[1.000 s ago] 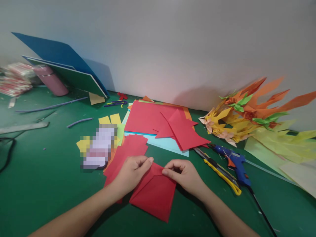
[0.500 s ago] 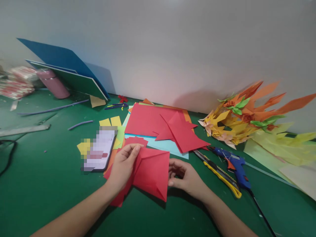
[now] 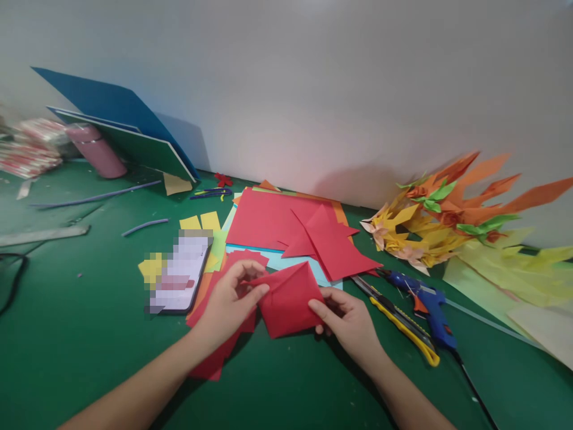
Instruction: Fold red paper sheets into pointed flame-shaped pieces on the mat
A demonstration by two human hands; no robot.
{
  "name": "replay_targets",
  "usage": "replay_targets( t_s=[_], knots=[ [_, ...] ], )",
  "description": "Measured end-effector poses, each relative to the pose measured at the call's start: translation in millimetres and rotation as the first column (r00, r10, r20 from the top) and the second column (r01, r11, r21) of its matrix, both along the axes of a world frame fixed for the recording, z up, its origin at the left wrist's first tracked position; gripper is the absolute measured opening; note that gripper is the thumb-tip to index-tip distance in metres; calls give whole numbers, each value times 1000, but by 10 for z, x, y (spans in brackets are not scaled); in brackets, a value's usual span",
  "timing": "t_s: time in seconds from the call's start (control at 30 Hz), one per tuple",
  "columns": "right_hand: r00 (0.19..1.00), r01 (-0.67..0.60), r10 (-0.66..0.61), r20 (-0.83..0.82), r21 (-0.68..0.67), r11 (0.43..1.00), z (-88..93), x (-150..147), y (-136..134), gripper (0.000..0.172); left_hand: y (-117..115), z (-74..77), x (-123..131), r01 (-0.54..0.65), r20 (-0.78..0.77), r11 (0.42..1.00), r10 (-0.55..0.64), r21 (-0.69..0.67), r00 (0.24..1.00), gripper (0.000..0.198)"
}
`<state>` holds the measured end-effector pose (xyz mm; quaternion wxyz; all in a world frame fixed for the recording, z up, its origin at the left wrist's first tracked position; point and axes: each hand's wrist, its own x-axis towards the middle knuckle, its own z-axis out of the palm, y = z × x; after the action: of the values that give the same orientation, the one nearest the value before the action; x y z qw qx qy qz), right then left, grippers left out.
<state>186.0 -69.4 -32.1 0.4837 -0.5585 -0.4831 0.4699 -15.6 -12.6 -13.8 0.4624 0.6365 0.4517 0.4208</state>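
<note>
The folded red paper (image 3: 289,307) is in both hands above the table (image 3: 89,334), well apart from its far edge. The left hand (image 3: 237,295) pinches its left corner between thumb and fingers; the right hand (image 3: 344,319) grips its right side, thumb on the front. Uneven pulling could skew the creases, and a loose pinch could let the flap spring up. The paper looks matte and envelope-like, with slanting folds and a peaked top. Beside it lie red sheets (image 3: 208,364); a phone (image 3: 181,280) is left of these, a yellow cutter (image 3: 405,325) to the right, larger red paper (image 3: 268,221) nearer the far edge.
</note>
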Motion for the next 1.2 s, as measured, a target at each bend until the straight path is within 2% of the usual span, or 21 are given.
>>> replay_targets(
  t_s=[0.13,0.23,0.33,0.43,0.53,0.67,0.8,0.87,1.03,1.2],
  knots=[
    [995,90,-95,35,129,988,11,25,-29,31,43,86,-70,179,-243,981,-155,81,958,9],
    [998,61,-62,-2,179,982,-4,32,-35,33,52,133,-92,216,-314,967,-165,136,935,18],
    [999,26,-21,-29,190,981,-20,35,-21,35,34,112,-95,189,-309,976,-148,108,939,17],
    [1000,22,-19,-18,231,973,-16,48,-13,32,3,68,-95,164,-233,985,-146,62,962,11],
    [998,18,-36,42,368,930,5,78,-20,23,-4,73,-107,152,-183,969,-117,193,976,6],
    [976,-54,-65,206,526,849,43,122,-32,19,48,123,-143,210,-221,896,-130,391,967,14],
    [961,-208,74,267,519,829,57,145,-24,29,97,111,-182,381,-397,834,-218,399,892,21],
    [955,-232,102,277,490,840,37,144,-9,31,96,90,-196,450,-469,810,-253,376,846,25],
    [927,-163,-17,376,443,881,-65,103,41,16,65,80,-202,559,-572,753,-302,348,763,34],
    [860,-251,-26,509,468,847,-106,78,58,18,44,96,-179,565,-623,769,-291,299,726,33]
  ],
)
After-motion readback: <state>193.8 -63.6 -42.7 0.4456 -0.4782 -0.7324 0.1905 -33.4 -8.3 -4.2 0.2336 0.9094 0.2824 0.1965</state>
